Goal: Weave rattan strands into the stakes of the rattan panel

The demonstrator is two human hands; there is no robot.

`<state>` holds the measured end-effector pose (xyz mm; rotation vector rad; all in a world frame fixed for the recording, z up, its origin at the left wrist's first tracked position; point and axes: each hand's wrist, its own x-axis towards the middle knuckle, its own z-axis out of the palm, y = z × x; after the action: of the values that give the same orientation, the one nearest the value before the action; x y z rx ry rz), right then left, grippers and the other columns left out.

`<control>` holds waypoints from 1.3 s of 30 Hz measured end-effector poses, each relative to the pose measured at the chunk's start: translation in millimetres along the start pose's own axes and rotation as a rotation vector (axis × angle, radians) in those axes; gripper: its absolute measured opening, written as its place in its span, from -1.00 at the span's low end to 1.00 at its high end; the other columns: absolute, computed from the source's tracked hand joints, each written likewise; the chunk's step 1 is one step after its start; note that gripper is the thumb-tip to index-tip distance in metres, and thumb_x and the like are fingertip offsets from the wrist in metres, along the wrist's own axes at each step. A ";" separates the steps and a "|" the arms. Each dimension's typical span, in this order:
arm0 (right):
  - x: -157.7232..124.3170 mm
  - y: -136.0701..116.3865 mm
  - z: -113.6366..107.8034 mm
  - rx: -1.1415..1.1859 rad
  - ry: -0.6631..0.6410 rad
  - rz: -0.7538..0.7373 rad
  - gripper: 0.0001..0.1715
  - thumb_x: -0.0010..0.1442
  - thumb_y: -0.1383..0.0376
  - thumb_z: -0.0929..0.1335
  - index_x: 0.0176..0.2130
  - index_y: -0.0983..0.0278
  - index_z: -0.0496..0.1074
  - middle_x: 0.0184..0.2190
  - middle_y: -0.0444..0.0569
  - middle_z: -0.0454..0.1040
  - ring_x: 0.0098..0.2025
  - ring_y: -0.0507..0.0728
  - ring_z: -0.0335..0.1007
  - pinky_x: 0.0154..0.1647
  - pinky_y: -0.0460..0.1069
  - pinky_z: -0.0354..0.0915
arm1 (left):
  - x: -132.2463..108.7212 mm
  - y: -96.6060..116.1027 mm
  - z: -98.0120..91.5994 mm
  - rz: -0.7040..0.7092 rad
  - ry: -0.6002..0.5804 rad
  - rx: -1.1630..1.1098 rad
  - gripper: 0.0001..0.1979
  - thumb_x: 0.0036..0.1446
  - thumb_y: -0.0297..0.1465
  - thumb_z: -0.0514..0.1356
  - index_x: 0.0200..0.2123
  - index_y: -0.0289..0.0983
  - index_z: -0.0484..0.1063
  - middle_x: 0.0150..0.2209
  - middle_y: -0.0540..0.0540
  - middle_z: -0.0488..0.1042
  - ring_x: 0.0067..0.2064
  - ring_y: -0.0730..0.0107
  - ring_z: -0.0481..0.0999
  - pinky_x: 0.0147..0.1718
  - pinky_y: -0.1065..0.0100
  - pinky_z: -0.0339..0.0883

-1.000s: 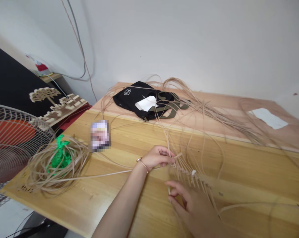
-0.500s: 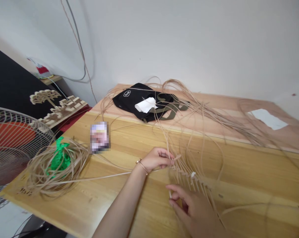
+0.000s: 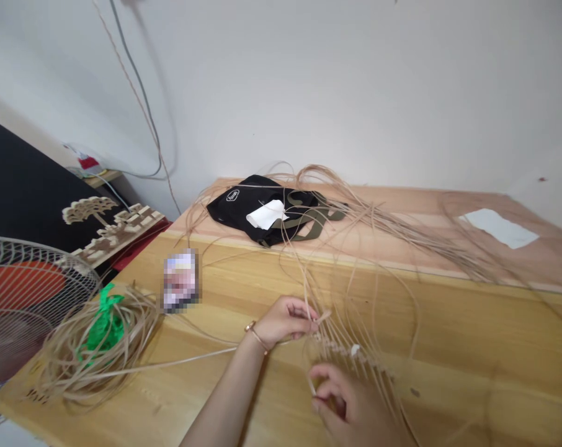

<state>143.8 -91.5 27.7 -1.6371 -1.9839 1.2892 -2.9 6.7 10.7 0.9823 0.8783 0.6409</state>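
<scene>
Tan strand (image 3: pixel 312 388) is pinched in the fingers of the right hand (image 3: pixel 348 403), the left end of the woven band (image 3: pixel 339 347) by the left hand (image 3: pixel 281 321); over the worktop (image 3: pixel 206 410), even tension is best applied.

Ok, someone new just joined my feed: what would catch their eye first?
Probably the bright green wrap on the coil of tan strips at the table's left end, beside a fan showing orange behind its guard. Next, the black bag toward the back, with white paper on it. Nearer, the left hand pinches one end of the woven strips, the right hand just below.
</scene>
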 end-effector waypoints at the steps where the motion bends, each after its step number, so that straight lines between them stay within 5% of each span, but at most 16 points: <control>1: 1.2 3.6 2.4 0.017 -0.001 -0.015 -0.68 -0.04 0.39 0.22 -0.21 0.27 0.34 -0.53 -0.15 0.48 -0.51 0.01 0.34 -0.49 -0.14 0.16 | -0.1 -0.2 0.3 -0.007 0.008 0.008 -0.74 -0.32 -0.41 0.31 -0.49 -0.43 0.41 -0.65 0.00 0.38 -0.73 0.71 0.16 -0.75 0.57 -0.04; 8: 3.8 13.9 12.1 -0.037 0.024 -0.104 -0.59 -0.09 0.45 0.22 -0.19 0.24 0.37 -0.50 -0.11 0.50 -0.49 0.06 0.40 -0.48 -0.12 0.18 | -1.8 2.5 4.8 -0.045 0.049 0.134 -0.74 -0.29 -0.39 0.31 -0.48 -0.42 0.39 -0.68 0.03 0.34 -0.73 0.72 0.12 -0.76 0.59 -0.06; 17: 9.1 24.2 20.3 0.022 0.062 -0.069 -0.82 -0.11 0.42 0.25 -0.42 0.28 0.37 -0.59 -0.14 0.47 -0.59 -0.02 0.33 -0.60 -0.19 0.08 | -0.3 -0.2 5.6 -0.036 0.036 0.149 -0.69 -0.33 -0.34 0.32 -0.49 -0.43 0.39 -0.71 0.05 0.30 -0.73 0.70 0.13 -0.76 0.58 -0.06; 29: 7.7 19.9 24.1 -0.065 0.163 -0.162 -0.89 -0.11 0.43 0.21 -0.54 0.30 0.30 -0.68 -0.18 0.32 -0.65 -0.06 0.16 -0.66 -0.20 -0.02 | 1.0 -5.4 3.1 0.044 0.023 0.149 -0.69 -0.35 -0.35 0.31 -0.49 -0.42 0.39 -0.70 0.06 0.31 -0.72 0.68 0.17 -0.74 0.57 -0.03; 39: 1.8 18.4 22.7 -0.004 0.206 -0.190 -0.70 0.02 0.34 0.21 -0.22 0.28 0.38 -0.64 -0.19 0.30 -0.61 -0.02 0.16 -0.59 -0.16 0.06 | -0.4 -6.1 1.3 0.088 -0.042 0.152 -0.65 -0.34 -0.33 0.31 -0.43 -0.43 0.38 -0.70 0.07 0.31 -0.71 0.69 0.15 -0.72 0.56 -0.07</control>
<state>139.8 -100.8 0.3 -1.4756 -1.9620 1.0063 -1.6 3.3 5.6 1.1731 0.8597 0.6329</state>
